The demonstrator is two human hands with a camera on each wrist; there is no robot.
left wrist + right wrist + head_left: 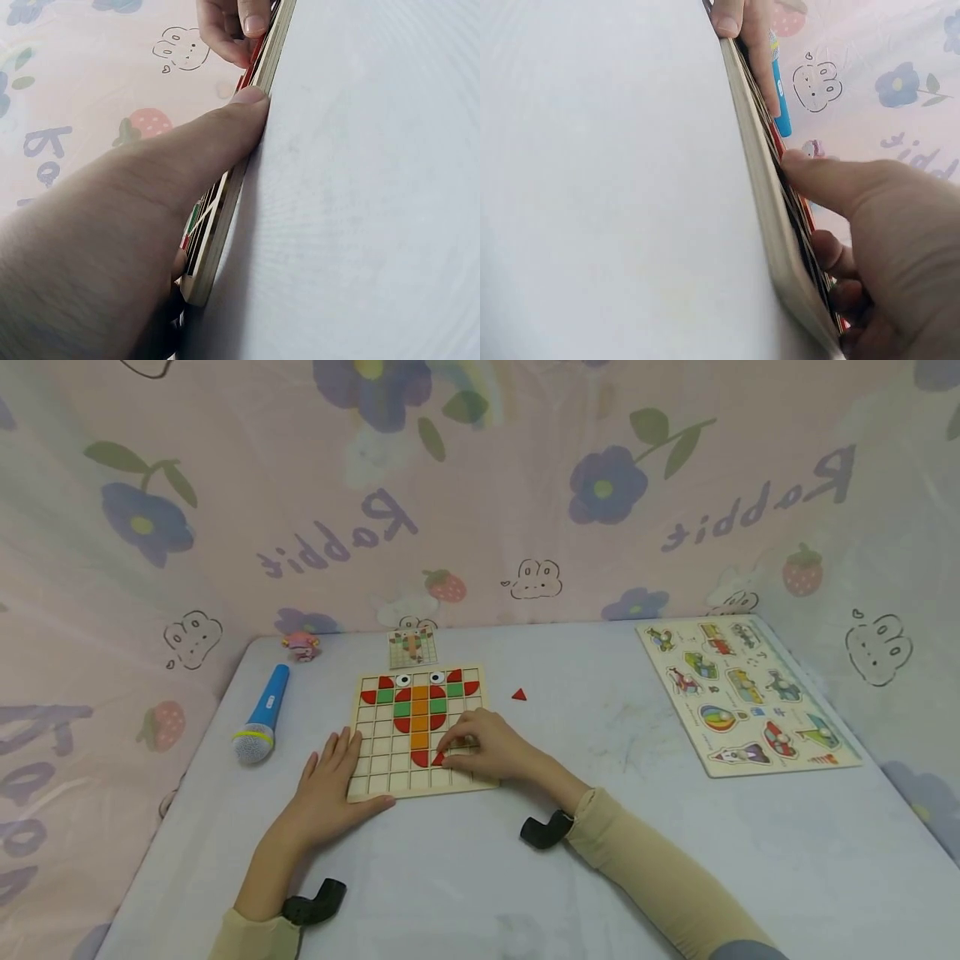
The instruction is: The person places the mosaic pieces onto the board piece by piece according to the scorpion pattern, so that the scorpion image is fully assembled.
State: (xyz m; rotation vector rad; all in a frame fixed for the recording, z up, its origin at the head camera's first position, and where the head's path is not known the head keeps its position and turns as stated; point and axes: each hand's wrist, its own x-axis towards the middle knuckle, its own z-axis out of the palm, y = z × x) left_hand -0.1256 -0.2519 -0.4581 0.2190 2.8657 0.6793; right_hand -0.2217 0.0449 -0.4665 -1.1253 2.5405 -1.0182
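A wooden grid board (382,785) lies on the white table, with red, green and orange pieces and two eye pieces set in its squares. My left hand (326,789) rests along the board's left side, fingers straight and thumb on the near edge. Over the lower middle of the grid, my right hand (491,747) pinches a red triangle piece (438,759) beside a red rounded piece (420,758). Another red triangle (519,695) lies loose to the right of the board. The right wrist view shows my right thumb (817,174) low over the grid; the pinched piece is hard to make out there.
Behind the board lies a small pattern card (412,647). A blue toy microphone (264,710) and a pink figurine (302,646) are at the left. On the right lies a picture puzzle board (750,697). A printed curtain (480,502) surrounds the table.
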